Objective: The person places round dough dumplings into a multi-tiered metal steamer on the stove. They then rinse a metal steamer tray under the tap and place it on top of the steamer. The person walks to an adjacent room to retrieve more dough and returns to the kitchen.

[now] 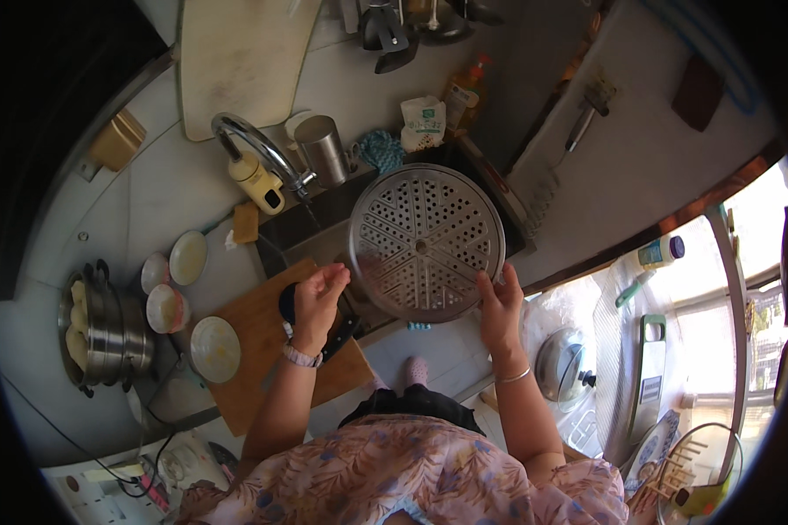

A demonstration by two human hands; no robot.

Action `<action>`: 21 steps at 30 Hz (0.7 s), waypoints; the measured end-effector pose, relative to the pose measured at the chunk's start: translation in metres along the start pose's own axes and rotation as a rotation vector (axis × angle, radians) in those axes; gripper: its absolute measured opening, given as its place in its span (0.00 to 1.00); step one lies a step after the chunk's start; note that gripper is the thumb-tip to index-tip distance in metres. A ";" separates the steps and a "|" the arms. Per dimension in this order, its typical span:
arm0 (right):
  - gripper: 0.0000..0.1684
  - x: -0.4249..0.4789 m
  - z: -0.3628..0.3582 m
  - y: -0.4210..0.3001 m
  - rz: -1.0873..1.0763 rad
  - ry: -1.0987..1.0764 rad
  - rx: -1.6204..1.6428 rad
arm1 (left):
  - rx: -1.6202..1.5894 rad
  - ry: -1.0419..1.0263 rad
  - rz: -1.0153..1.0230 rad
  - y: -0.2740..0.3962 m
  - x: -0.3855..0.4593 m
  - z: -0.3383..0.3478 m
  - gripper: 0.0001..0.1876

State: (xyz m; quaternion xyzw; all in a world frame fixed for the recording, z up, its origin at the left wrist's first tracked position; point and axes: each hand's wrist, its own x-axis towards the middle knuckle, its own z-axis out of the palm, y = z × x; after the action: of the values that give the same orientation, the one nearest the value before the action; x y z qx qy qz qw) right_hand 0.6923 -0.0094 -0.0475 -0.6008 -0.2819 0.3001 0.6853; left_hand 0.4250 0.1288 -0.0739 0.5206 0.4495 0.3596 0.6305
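Observation:
A round steel steamer tray [427, 243] with rows of punched holes is held over the sink [289, 230]. My right hand [502, 303] grips its lower right rim between thumb and fingers. Beside the tray's left edge, my left hand [322, 298] has its fingers drawn together, with nothing visible in them. A narrow gap seems to separate those fingertips from the rim. Under my left hand lie a wooden cutting board [256, 341] and a black-handled knife [341, 338]. A thin stream of water falls from the chrome faucet [256, 141] left of the tray.
Bowls [166, 308] and a white plate [215, 349] stand at left, near a steel steamer pot [115, 335] holding pale dough-like pieces. A steel mug [323, 151], blue cloth [382, 149] and soap bottle [466, 95] line the sink's back. A glass lid [561, 367] lies at right.

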 end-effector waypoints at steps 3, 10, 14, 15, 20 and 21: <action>0.09 -0.010 0.011 -0.024 -0.412 -0.040 -0.491 | -0.182 -0.079 0.079 0.026 -0.013 0.014 0.19; 0.16 -0.028 0.016 -0.033 -1.040 -0.400 -0.813 | -0.610 -0.207 -0.169 0.048 -0.024 0.036 0.14; 0.17 -0.034 0.013 -0.024 -0.944 -0.540 -0.869 | -0.620 -0.176 -0.177 0.036 -0.022 0.031 0.14; 0.18 -0.035 0.012 -0.025 -0.891 -0.575 -0.876 | -0.588 -0.163 -0.162 0.039 -0.022 0.034 0.14; 0.19 -0.022 0.013 -0.024 -0.727 -0.348 -0.721 | -0.496 -0.155 -0.138 0.032 -0.024 0.036 0.13; 0.17 -0.018 0.018 -0.031 -0.694 -0.301 -0.755 | -0.487 -0.164 -0.138 0.033 -0.026 0.038 0.13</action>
State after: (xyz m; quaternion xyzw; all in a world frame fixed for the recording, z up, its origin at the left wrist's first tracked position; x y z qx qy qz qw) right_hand 0.6692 -0.0136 -0.0151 -0.6272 -0.6476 0.0163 0.4323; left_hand 0.4525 0.0992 -0.0350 0.3490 0.3315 0.3702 0.7945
